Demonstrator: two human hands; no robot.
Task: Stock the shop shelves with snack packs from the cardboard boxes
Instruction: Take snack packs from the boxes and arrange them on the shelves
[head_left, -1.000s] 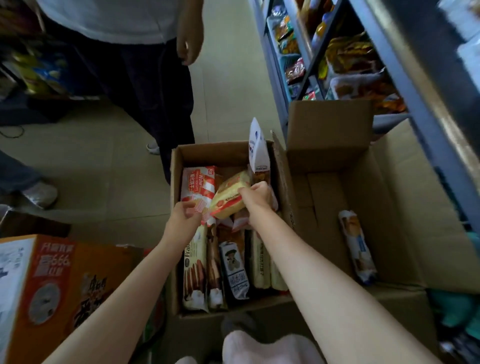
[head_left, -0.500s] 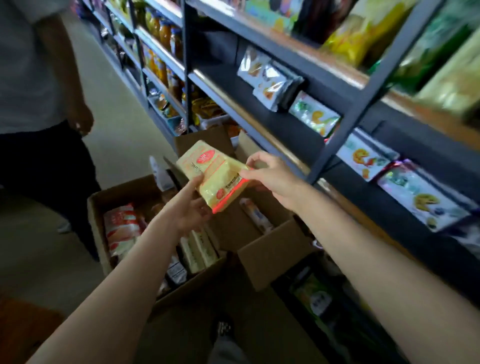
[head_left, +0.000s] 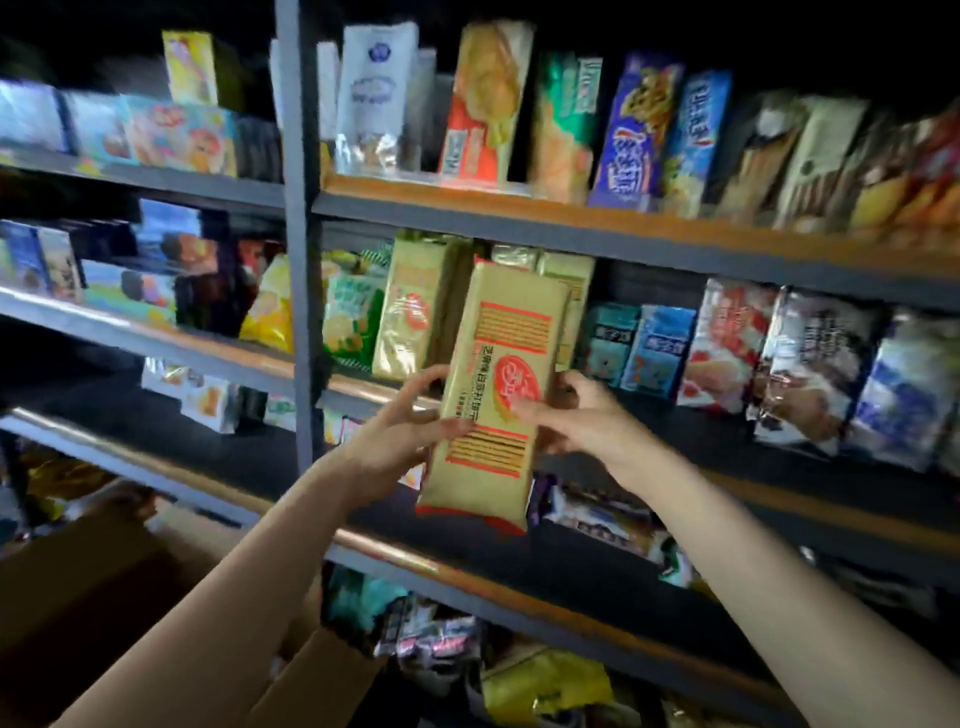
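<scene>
Left hand and right hand pinch the gold snack pack mid-length by its edges; likely light, crinkly, contents fragile.

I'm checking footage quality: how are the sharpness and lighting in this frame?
Head view: the gold snack pack held by left hand and right hand is fairly sharp; shelf goods toward the edges smear with motion blur; upper and lower corners fall dark; wide-angle lens bends the shelves.

Ahead of my pack, matching gold packs fill the shelf; dark gap right of them looks open, I think.
</scene>
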